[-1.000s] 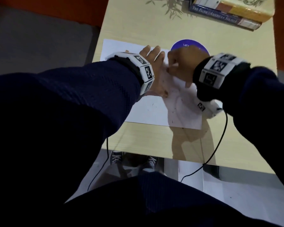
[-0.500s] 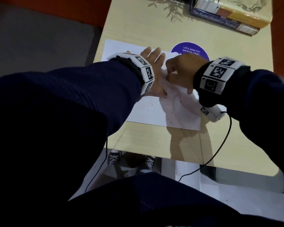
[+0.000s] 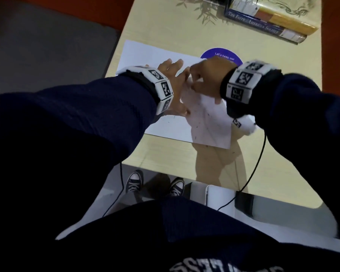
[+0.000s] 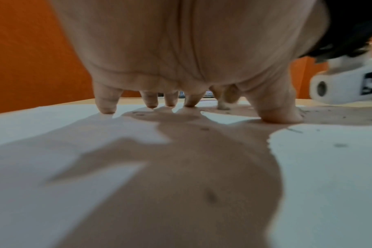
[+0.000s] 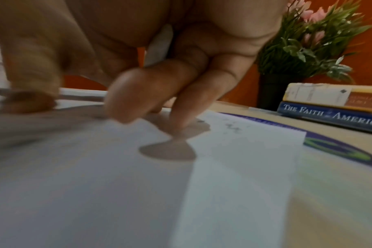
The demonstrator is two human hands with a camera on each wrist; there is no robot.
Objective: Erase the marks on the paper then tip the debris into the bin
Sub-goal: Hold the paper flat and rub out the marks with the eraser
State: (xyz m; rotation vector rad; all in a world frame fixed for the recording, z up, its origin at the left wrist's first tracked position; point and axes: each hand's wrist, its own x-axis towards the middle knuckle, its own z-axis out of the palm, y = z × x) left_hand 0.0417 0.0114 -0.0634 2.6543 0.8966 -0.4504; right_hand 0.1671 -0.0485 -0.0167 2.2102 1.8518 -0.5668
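A white sheet of paper [image 3: 145, 54] lies on the beige table [image 3: 165, 26]. My left hand [image 3: 173, 69] lies flat on it with fingers spread, and its fingertips [image 4: 105, 107] press the paper [image 4: 53, 134]. Just right of those fingers, my right hand [image 3: 196, 81] is curled, knuckles up, with its fingertips [image 5: 176, 124] touching the sheet [image 5: 234, 167]. A small white piece, apparently the eraser [image 5: 160, 42], shows inside the curled fingers. Faint pencil marks [image 5: 234, 128] remain near the sheet's far edge. Dark debris specks [image 3: 202, 122] are scattered over the paper's right part.
A round purple sticker [image 3: 222, 54] lies partly under the sheet's far right corner. Two stacked books [image 3: 269, 18] and a plant in a black pot [image 5: 304, 50] stand at the back right. A black cable [image 3: 257, 160] hangs over the near edge, above a white rounded object [image 3: 220, 197].
My right hand has shifted slightly over the paper beside my left fingers, still curled. The left hand stays pressed flat in the same place.
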